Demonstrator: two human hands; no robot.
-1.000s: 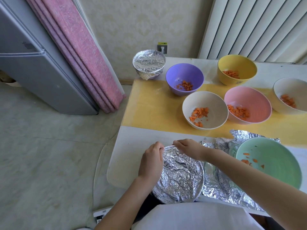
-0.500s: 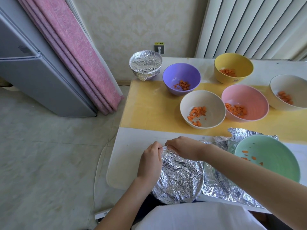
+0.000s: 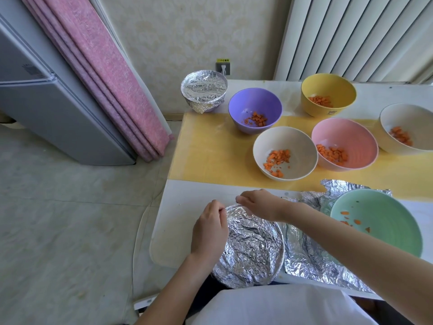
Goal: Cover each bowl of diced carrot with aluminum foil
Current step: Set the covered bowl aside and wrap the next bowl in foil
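Two hands at the rim of a foil-wrapped bowl, on the white table's [image 3: 187, 207] near edge.

A yellow mat [image 3: 210, 156] crosses the table's far half. A loose crumpled foil sheet [image 3: 304, 254] lies on the near right with the green bowl [image 3: 386, 216] standing on it. Just left of the sheet sits the foil-wrapped bowl [image 3: 253, 249]. Five open bowls hold diced carrot [image 3: 276, 159] on and behind the mat – purple [image 3: 253, 102], yellow [image 3: 328, 86], cream [image 3: 278, 139], pink [image 3: 349, 132], and another cream [image 3: 410, 116] at the right edge. A second foil-covered bowl [image 3: 203, 90] stands at the far left corner. The left hand [image 3: 209, 228] and right hand [image 3: 260, 205] meet at the near bowl's far-left rim – fingers curled, pinching the foil's edge there.
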